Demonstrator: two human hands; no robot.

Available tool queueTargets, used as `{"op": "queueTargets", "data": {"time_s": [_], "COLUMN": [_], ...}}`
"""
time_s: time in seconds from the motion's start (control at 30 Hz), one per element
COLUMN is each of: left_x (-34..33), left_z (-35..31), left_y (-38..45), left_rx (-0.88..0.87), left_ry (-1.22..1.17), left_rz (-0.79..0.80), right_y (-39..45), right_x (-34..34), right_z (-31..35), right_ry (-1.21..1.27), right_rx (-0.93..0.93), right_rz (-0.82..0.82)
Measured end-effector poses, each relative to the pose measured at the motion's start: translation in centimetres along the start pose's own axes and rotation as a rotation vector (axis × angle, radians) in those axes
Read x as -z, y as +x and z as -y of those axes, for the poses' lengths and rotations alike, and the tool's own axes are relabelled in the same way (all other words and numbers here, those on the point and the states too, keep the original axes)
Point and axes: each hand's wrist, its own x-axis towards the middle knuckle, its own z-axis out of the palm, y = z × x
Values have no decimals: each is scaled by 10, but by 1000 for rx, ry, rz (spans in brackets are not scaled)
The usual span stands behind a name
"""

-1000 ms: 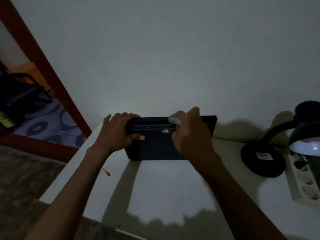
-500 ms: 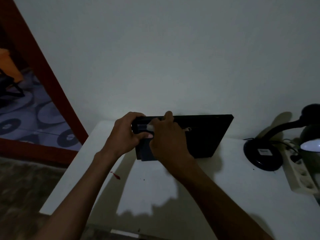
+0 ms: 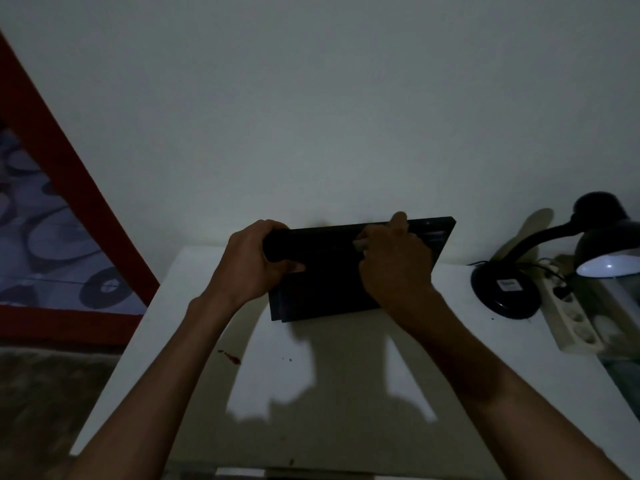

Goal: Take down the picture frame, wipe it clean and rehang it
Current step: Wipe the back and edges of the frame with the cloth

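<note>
At centre frame we stand the frame [image 3: 332, 271] on edge on the white desk [image 3: 346, 375]. Our left hand [image 3: 252, 268] curls its grip round the frame's upper left corner. Our right hand [image 3: 394, 258], just right of centre, pinches a small pale wad, likely a cloth [image 3: 360, 243], against the top edge. A hard wipe could tip the frame flat or push it into the wall behind. At right, the lamp [image 3: 505, 289] carries a base sticker too small to read, and the power strip [image 3: 571, 320] shows no writing.
</note>
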Motion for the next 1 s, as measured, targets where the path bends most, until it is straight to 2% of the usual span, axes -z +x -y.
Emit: {"op": "queueTargets", "data": {"time_s": [0.1, 0.27, 0.33, 0.53, 0.7, 0.8, 1.0], "left_x": [0, 5, 6, 8, 4, 3, 2], "left_z": [0, 3, 3, 6, 3, 2, -2], "left_y": [-1, -2, -3, 0, -1, -2, -9], "left_rx": [-2, -72, -83, -94, 16, 26, -99], "left_ry": [-24, -54, -61, -70, -151, -154, -41], "left_rz": [22, 27, 25, 40, 45, 33, -28], "right_y": [-7, -22, -20, -16, -9, -7, -16], "right_x": [0, -21, -28, -38, -26, -18, -25], "right_z": [15, 80, 90, 84, 51, 40, 83], "right_ry": [53, 213, 254, 248, 216, 180, 277], "right_rx": [23, 223, 213, 206, 123, 50, 202], "right_rz": [25, 26, 19, -43, -18, 22, -21]}}
